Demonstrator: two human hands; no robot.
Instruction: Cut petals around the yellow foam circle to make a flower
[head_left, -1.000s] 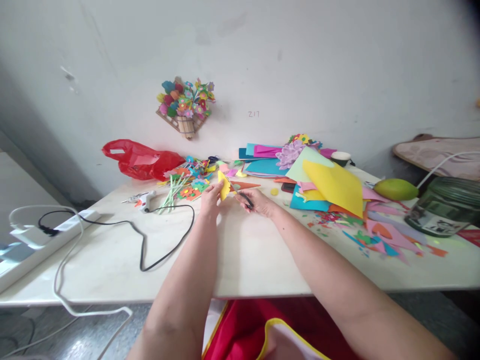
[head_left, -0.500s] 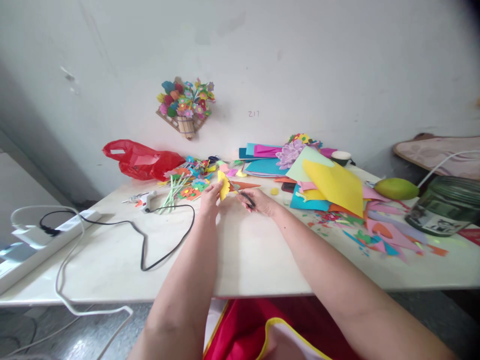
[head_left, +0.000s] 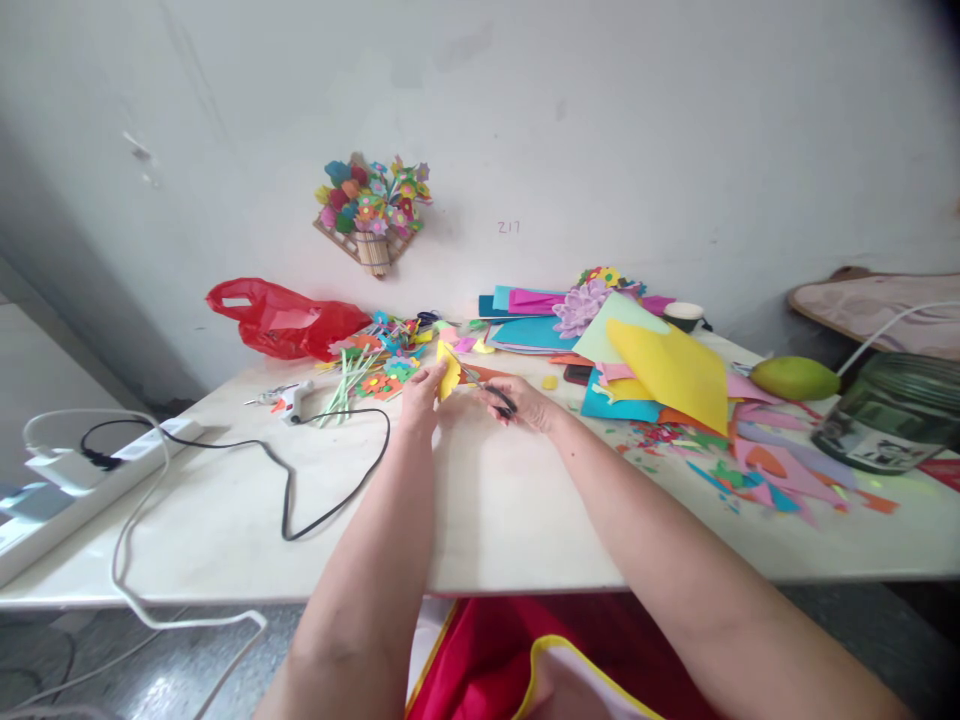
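Note:
Between the fingers of my left hand (head_left: pixel 422 393) is a small yellow foam piece (head_left: pixel 449 371) with a wavy edge, held upright over the table. My right hand (head_left: pixel 523 402) grips black-handled scissors (head_left: pixel 501 400), their blades pointing left at the piece's right side. Whether the blades touch the foam I cannot tell. Behind the scissors lies an orange foam strip (head_left: pixel 491 373). A small yellow scrap (head_left: pixel 550 382) rests on the table just right of the scissors.
A glue gun (head_left: pixel 298 402) with a black cord, pale green sticks (head_left: pixel 348 381) and foam flowers (head_left: pixel 384 385) lie left. A red plastic bag (head_left: pixel 289 320) stands behind them. Foam sheets (head_left: pixel 667 365), scraps (head_left: pixel 780 485), a mango (head_left: pixel 795 378) and a glass jar (head_left: pixel 892 415) occupy the right.
The yellow foam piece has turned slightly in my left fingers. My right hand and the scissors have shifted a little to the right.

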